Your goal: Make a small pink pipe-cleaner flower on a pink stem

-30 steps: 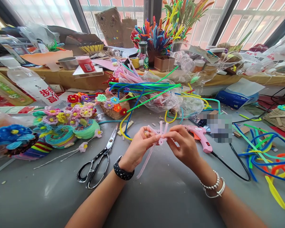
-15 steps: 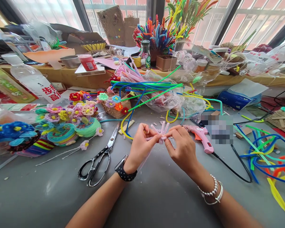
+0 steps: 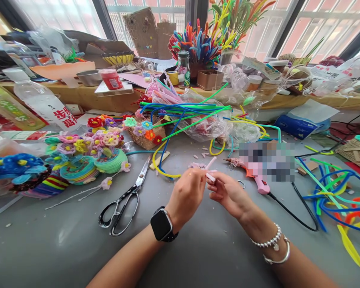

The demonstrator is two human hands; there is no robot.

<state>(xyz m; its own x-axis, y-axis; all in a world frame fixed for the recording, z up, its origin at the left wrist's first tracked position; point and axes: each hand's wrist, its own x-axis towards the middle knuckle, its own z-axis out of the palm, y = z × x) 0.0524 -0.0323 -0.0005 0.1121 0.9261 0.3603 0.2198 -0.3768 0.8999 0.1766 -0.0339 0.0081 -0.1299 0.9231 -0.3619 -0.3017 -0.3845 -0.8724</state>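
Pale pink pipe cleaners (image 3: 211, 163), bent into a small bunch, are held between both hands above the grey table. My left hand (image 3: 187, 196) is closed on them, its back turned up and a watch on the wrist. From the right, the thumb and fingers of my right hand (image 3: 232, 196) pinch a short end of the same bunch. Fingers hide most of its shape. Just right of the hands lies a pink glue gun (image 3: 261, 184) with a black cord. To the left rest black-handled scissors (image 3: 127, 204), blades slightly apart.
Pipe-cleaner flowers (image 3: 78, 146) and round decorated boxes crowd the left. Green and blue pipe cleaners (image 3: 186, 108) lie over plastic bags behind the hands, with more loose pipe cleaners (image 3: 336, 192) at right. A wooden stick (image 3: 160, 160) lies near the scissors.
Both hands have rolled over, the left showing its back and watch face, the right its palm side. The pink pipe-cleaner bunch has turned with them and now points up-right.
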